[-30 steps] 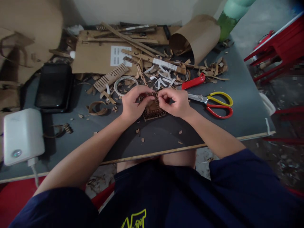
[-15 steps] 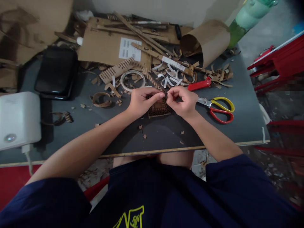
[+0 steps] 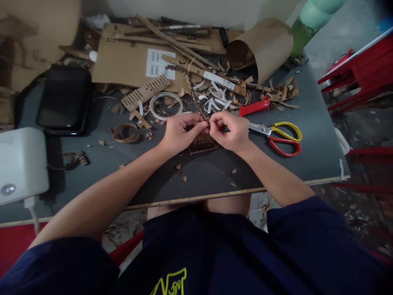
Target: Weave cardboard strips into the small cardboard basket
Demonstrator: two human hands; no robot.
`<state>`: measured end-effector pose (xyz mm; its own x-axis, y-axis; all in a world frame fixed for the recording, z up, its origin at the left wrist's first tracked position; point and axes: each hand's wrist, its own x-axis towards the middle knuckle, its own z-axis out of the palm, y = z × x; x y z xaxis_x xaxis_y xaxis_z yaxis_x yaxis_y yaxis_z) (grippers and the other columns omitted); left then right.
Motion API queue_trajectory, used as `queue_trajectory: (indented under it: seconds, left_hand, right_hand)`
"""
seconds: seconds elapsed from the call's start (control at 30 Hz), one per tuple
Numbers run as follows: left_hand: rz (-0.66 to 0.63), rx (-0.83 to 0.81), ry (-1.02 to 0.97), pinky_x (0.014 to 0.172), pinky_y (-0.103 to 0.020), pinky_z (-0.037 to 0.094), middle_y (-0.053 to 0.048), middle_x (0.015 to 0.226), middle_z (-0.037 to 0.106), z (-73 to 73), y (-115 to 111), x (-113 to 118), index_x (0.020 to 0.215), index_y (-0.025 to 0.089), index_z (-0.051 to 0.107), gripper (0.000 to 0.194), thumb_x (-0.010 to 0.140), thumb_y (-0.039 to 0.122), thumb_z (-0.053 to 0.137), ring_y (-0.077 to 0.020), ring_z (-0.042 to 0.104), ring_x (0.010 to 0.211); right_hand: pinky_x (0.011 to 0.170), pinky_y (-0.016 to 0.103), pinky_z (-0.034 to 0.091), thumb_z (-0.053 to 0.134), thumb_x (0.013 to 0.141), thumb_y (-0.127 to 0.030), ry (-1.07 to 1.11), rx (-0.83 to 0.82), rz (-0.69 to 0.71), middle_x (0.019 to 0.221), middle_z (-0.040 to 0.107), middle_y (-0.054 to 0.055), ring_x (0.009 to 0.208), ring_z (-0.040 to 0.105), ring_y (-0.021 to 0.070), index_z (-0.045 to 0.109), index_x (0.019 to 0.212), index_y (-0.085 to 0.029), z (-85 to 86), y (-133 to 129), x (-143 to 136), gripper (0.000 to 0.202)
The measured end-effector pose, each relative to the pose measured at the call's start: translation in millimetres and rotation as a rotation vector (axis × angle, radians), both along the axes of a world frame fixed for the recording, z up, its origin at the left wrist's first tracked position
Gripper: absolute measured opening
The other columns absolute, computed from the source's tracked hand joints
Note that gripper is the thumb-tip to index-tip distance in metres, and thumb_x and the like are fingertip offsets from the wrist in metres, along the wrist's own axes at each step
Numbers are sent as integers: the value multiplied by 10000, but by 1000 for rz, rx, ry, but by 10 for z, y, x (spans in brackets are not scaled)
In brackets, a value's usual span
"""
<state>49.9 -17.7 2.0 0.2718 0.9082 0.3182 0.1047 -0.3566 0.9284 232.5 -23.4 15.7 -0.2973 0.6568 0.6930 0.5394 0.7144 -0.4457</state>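
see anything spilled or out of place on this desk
Yes, loose litter: curled white strips lie strewn beyond the right hand, brown scraps farther right. The brown tube lies on its side, perhaps tipped over.

The one view comes from the person's head, facing forward and steeply down over the dark shirt [image 3: 221, 254]; close above the worktop [image 3: 172, 184], it centres the left hand [image 3: 181, 133] and right hand [image 3: 231, 132], reaching the wall [image 3: 190, 10] beyond.

Hands [image 3: 181, 133] hide part of the cardboard piece [image 3: 204, 146] — white device [image 3: 23, 164], green bottle [image 3: 317, 16] cut off by edges.
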Motion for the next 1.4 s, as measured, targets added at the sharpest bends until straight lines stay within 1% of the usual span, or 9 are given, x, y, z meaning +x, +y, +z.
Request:
queue_trajectory:
  seconds: [0.17,0.3,0.4,0.53,0.7,0.87,1.0,1.13,1.4]
  left_hand:
    - [22,64,48,567,-212,571,-50,711,755,-19,3,-2,783,182,648,522,842,700,642,-137,711,637]
    - [4,82,31,578,-198,571,-53,722,763,-10,-9,-7,805,176,632,504,860,676,639,-130,723,645]
    - [3,104,71,580,-197,563,-58,727,766,-6,-8,-17,803,178,632,483,882,655,626,-130,724,649]
    - [33,147,105,598,-206,559,-44,699,756,-36,23,-27,777,181,661,470,892,636,624,-128,705,627]
    - [144,264,193,613,-217,542,-32,708,744,-93,58,-36,777,179,693,482,889,643,620,-129,688,645]
    - [145,232,206,646,-218,536,-45,746,762,-61,29,-34,799,174,728,436,916,580,622,-136,698,684]
    - [121,226,197,603,-197,492,-31,736,766,-29,0,-23,780,171,725,325,927,452,653,-121,696,668]
    - [106,229,215,563,-203,462,-24,709,758,-18,-15,-16,775,169,719,233,907,344,640,-117,670,618]
    - [135,219,179,505,-179,453,-12,639,710,-11,-23,-8,715,162,675,170,796,311,659,-85,584,524]
  right_hand:
    - [504,199,399,551,905,-325,134,-244,64,556,554,-58,480,485,59,631,811,-182,1,8,-9,189]
    - [439,189,335,556,899,-370,292,-440,181,540,493,-73,442,422,46,598,800,-184,-37,48,-18,215]
    - [413,186,306,569,899,-381,357,-519,241,535,471,-80,420,403,40,586,802,-182,-58,71,-14,222]
    - [453,190,367,575,903,-403,303,-412,196,551,526,-65,455,455,50,616,809,-182,-38,55,6,243]
    - [531,227,471,647,880,-422,185,-256,113,562,620,-49,485,529,82,717,1021,-166,-19,14,4,301]
    - [599,222,509,571,975,-400,147,-250,90,671,714,0,573,629,97,763,986,-162,-37,47,-5,306]
    - [581,199,463,572,988,-354,119,-172,104,681,713,-11,578,623,81,747,899,-160,-29,80,5,276]
    - [578,208,441,546,999,-385,99,-193,69,686,704,-4,584,613,88,725,873,-159,-20,96,11,315]
    - [581,204,450,560,991,-358,128,-257,104,735,737,9,613,643,93,713,872,-156,-34,101,-9,280]
